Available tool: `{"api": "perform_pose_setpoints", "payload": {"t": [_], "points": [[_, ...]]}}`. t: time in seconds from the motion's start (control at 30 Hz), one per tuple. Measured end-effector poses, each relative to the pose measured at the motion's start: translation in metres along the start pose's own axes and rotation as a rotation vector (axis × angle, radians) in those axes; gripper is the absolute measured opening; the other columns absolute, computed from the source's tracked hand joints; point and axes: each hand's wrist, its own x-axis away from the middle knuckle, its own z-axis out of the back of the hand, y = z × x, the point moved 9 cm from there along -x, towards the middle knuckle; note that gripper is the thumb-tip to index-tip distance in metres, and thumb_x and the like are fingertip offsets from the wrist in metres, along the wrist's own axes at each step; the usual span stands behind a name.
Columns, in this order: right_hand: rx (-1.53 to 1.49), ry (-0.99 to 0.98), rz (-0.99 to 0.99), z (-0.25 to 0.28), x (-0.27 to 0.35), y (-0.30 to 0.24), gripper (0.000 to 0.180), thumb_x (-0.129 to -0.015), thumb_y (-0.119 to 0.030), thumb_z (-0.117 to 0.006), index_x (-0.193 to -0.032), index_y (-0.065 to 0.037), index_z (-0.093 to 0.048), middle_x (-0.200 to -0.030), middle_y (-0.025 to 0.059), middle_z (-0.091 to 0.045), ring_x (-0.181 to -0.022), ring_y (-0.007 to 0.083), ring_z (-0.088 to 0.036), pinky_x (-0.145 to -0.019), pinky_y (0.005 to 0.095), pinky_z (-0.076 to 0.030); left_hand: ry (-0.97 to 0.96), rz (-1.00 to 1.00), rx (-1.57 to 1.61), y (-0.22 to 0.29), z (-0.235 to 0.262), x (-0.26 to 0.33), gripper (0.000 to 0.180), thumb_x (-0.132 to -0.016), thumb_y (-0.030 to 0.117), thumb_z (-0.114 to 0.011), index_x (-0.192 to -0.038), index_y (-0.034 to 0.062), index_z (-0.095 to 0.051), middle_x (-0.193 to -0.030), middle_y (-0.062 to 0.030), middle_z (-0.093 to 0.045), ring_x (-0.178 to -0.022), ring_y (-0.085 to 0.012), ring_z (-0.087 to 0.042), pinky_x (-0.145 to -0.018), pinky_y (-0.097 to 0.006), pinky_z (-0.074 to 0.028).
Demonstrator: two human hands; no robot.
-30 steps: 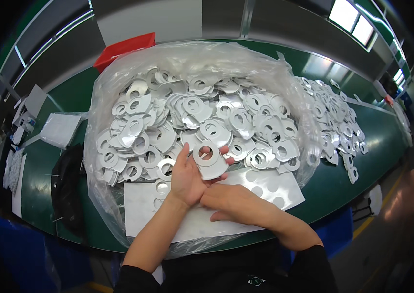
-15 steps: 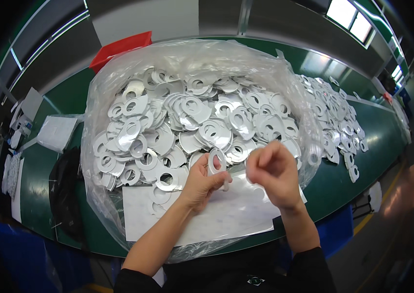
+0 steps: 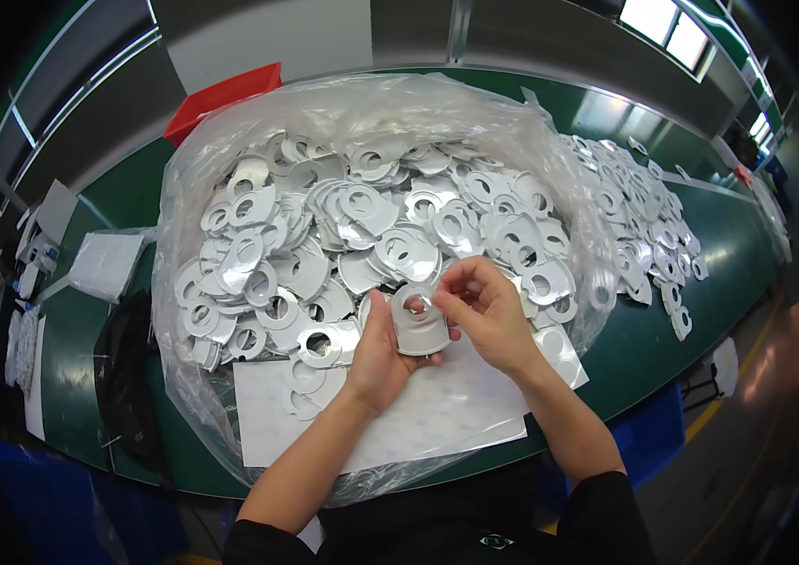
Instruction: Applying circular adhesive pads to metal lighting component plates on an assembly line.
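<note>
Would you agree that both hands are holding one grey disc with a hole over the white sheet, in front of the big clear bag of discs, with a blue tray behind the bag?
Not quite: the head view shows the tray behind the clear bag is red, not blue. The rest holds: the left hand and right hand hold one grey disc over the white sheet.

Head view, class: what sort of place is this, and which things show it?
Probably a factory assembly bench: a clear plastic bag heaped with identical grey ring-shaped parts, more spread along the long green table, and both hands holding one part.
</note>
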Motion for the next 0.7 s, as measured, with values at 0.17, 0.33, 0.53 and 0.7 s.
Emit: {"api": "perform_pose_setpoints", "payload": {"t": [0.17, 0.33, 0.53, 0.7], "points": [[0.038, -0.045, 0.008, -0.003, -0.001, 0.004, 0.017, -0.086, -0.007, -0.063, -0.097, -0.003, -0.051, -0.081, 0.001, -0.056, -0.065, 0.0033, -0.05, -0.05, 0.0164, -0.042, 0.147, 0.053, -0.054, -0.007, 0.009, 0.001, 0.067, -0.097, 0.058, -0.012, -0.12, 0.0081, -0.05, -0.109, -0.0071, -0.06, -0.095, -0.0196, -0.06, -0.068, -0.03, -0.046], [0.035, -0.108, -0.015, -0.005, -0.002, 0.006, 0.017, -0.086, -0.001, -0.061, -0.098, -0.001, -0.049, -0.085, 0.0041, -0.056, -0.067, 0.0061, -0.054, -0.054, 0.0193, -0.046, 0.146, 0.065, -0.06, -0.007, 0.01, 0.0, 0.066, -0.097, 0.058, -0.012, -0.115, 0.0085, -0.052, -0.103, -0.0061, -0.06, -0.088, -0.0175, -0.059, -0.066, -0.029, -0.045], [0.034, -0.153, -0.023, -0.007, -0.002, 0.01, 0.016, -0.086, 0.0, -0.061, -0.096, -0.001, -0.048, -0.085, 0.005, -0.056, -0.067, 0.0071, -0.054, -0.055, 0.0208, -0.047, 0.173, 0.078, -0.071, -0.008, 0.012, 0.0, 0.064, -0.097, 0.058, -0.012, -0.108, 0.0094, -0.053, -0.099, -0.006, -0.06, -0.086, -0.0164, -0.057, -0.065, -0.029, -0.044], [0.025, -0.141, -0.022, -0.008, -0.003, 0.009, 0.016, -0.086, 0.0, -0.061, -0.095, -0.001, -0.048, -0.084, 0.0053, -0.057, -0.067, 0.0073, -0.054, -0.055, 0.0205, -0.047, 0.192, 0.072, -0.073, -0.006, 0.012, 0.002, 0.062, -0.097, 0.057, -0.012, -0.104, 0.0103, -0.052, -0.097, -0.006, -0.06, -0.085, -0.0161, -0.057, -0.065, -0.029, -0.044]]}}
